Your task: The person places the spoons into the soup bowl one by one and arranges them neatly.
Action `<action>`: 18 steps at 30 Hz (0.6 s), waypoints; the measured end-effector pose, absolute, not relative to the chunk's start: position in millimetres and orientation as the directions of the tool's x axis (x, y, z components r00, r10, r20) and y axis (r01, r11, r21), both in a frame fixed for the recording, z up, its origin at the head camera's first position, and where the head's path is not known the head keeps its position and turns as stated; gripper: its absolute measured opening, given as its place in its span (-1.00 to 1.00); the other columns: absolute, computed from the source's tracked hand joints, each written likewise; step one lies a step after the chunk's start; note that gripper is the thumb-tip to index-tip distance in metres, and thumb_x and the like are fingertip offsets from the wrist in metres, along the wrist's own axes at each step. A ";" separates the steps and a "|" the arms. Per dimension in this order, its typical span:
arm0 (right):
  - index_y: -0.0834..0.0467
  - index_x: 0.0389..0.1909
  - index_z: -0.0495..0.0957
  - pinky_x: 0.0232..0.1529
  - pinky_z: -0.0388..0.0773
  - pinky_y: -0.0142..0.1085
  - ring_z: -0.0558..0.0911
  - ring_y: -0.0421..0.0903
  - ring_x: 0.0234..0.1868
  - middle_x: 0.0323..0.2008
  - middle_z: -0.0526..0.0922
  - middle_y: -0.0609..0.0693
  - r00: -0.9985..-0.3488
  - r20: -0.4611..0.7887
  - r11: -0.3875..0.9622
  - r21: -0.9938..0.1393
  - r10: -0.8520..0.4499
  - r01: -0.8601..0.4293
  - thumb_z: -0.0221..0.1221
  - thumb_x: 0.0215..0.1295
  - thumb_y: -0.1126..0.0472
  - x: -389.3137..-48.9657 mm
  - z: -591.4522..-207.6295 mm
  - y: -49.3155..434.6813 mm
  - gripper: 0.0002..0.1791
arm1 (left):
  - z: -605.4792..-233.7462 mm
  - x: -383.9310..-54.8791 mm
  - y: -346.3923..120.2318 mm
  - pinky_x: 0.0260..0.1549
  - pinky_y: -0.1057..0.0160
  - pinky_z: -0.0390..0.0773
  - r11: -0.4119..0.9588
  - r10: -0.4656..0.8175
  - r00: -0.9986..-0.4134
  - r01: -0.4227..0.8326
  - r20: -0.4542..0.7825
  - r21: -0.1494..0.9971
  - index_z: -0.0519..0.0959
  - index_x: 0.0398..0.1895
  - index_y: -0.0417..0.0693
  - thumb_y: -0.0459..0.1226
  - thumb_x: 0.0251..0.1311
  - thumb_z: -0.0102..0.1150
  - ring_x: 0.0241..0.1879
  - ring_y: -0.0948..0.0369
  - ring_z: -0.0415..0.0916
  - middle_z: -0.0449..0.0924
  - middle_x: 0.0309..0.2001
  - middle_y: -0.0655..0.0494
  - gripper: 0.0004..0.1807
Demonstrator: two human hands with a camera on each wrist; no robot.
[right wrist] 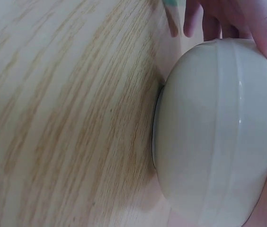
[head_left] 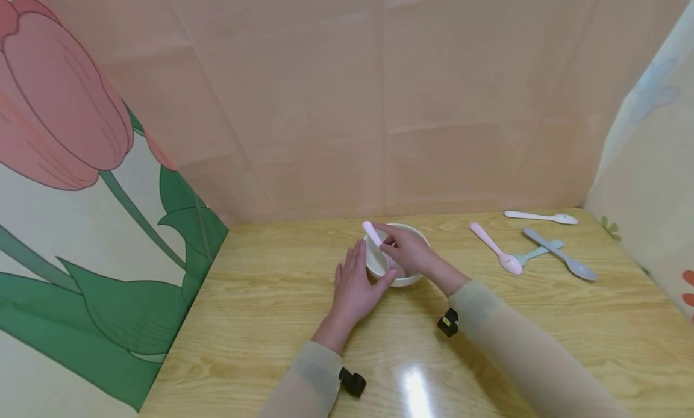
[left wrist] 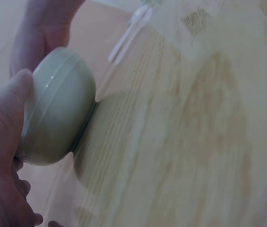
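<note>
A white bowl point(head_left: 373, 260) stands upright on the wooden table near its back edge. My left hand point(head_left: 355, 288) holds the bowl from the left, its thumb at the near rim and its fingers along the outer side. Above the bowl, my right hand point(head_left: 409, 249) pinches a pale pink spoon point(head_left: 372, 232), whose handle end sticks up to the left. The spoon's lower end is inside the bowl and partly hidden by the fingers. Both wrist views show the bowl's smooth outer wall point(right wrist: 209, 132), but not its inside.
To the right lie a pink spoon point(head_left: 490, 244), a grey spoon point(head_left: 561, 255) crossing a light green spoon point(head_left: 535, 253), and a white spoon point(head_left: 534, 216) farther back. A peach cloth point(head_left: 325, 135) hangs behind the wooden table point(head_left: 260, 321). Patterned panels flank both sides.
</note>
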State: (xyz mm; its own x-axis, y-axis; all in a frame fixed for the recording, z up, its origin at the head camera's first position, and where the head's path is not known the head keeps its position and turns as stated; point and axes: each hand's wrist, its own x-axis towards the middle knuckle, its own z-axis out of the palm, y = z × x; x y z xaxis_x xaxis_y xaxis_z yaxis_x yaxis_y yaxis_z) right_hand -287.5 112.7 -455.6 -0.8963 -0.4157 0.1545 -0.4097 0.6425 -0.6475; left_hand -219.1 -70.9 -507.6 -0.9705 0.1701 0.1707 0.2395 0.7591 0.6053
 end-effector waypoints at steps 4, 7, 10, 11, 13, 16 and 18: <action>0.14 0.64 0.43 -0.14 0.66 -0.12 0.78 -0.01 -0.11 -0.11 0.84 0.10 -0.894 0.153 0.663 -0.621 -0.421 -0.418 0.25 0.63 0.30 -288.0 -456.8 111.4 -0.38 | -508.2 -219.4 -70.7 0.62 -0.42 -0.05 0.757 0.173 -0.970 0.242 0.172 0.606 -0.13 0.86 -0.02 0.53 0.43 -0.02 0.76 -0.11 -0.13 -0.07 0.80 -0.06 0.24; 0.17 0.62 0.45 -0.15 0.67 -0.11 0.78 -0.01 -0.14 -0.14 0.84 0.09 -0.890 0.161 0.671 -0.604 -0.427 -0.431 0.26 0.61 0.33 -288.5 -457.1 110.3 -0.39 | -508.9 -220.0 -71.1 0.62 -0.41 -0.05 0.759 0.171 -0.970 0.241 0.172 0.604 -0.13 0.86 0.00 0.55 0.42 -0.03 0.76 -0.10 -0.13 -0.07 0.81 -0.04 0.24; 0.19 0.61 0.46 -0.16 0.67 -0.12 0.78 -0.02 -0.15 -0.16 0.84 0.09 -0.889 0.160 0.674 -0.598 -0.429 -0.433 0.26 0.61 0.35 -288.1 -456.7 109.7 -0.40 | -509.3 -220.3 -71.5 0.62 -0.41 -0.05 0.757 0.172 -0.970 0.241 0.170 0.608 -0.14 0.86 0.00 0.56 0.40 -0.03 0.76 -0.11 -0.13 -0.08 0.81 -0.03 0.26; 0.20 0.60 0.46 -0.16 0.67 -0.12 0.78 -0.02 -0.15 -0.16 0.84 0.10 -0.889 0.159 0.675 -0.597 -0.430 -0.433 0.25 0.61 0.35 -287.7 -456.1 109.7 -0.40 | -509.4 -220.4 -71.5 0.62 -0.41 -0.06 0.754 0.172 -0.970 0.241 0.170 0.611 -0.14 0.86 0.00 0.57 0.40 -0.04 0.76 -0.11 -0.13 -0.08 0.81 -0.03 0.26; 0.20 0.61 0.45 -0.17 0.66 -0.13 0.78 -0.02 -0.15 -0.15 0.84 0.10 -0.891 0.152 0.675 -0.602 -0.428 -0.427 0.24 0.62 0.35 -287.2 -455.7 109.8 -0.40 | -509.1 -220.3 -71.5 0.62 -0.41 -0.06 0.749 0.173 -0.970 0.241 0.169 0.618 -0.14 0.86 0.00 0.57 0.40 -0.04 0.76 -0.11 -0.13 -0.07 0.81 -0.05 0.26; 0.18 0.62 0.45 -0.19 0.65 -0.14 0.77 -0.03 -0.15 -0.13 0.83 0.10 -0.894 0.142 0.676 -0.607 -0.425 -0.418 0.22 0.64 0.33 -286.6 -455.2 110.0 -0.41 | -508.4 -219.9 -71.5 0.62 -0.41 -0.07 0.744 0.174 -0.971 0.240 0.166 0.623 -0.14 0.86 0.00 0.57 0.41 -0.05 0.77 -0.10 -0.14 -0.07 0.81 -0.04 0.26; 0.16 0.62 0.45 -0.19 0.64 -0.15 0.76 -0.03 -0.14 -0.12 0.83 0.09 -0.897 0.136 0.675 -0.614 -0.421 -0.410 0.22 0.65 0.32 -286.9 -456.0 110.1 -0.41 | -508.3 -219.7 -71.7 0.63 -0.41 -0.07 0.743 0.173 -0.971 0.239 0.164 0.625 -0.14 0.86 0.00 0.57 0.41 -0.05 0.77 -0.10 -0.15 -0.08 0.81 -0.04 0.26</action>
State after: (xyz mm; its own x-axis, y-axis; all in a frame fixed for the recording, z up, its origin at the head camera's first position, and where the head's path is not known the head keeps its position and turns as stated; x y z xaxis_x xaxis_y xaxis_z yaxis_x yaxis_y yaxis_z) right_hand -286.9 110.1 -456.0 -0.8967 -0.4214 0.1358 -0.4100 0.6745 -0.6140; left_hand -219.7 -71.7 -508.3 -0.9710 0.1735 0.1643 0.2386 0.7430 0.6253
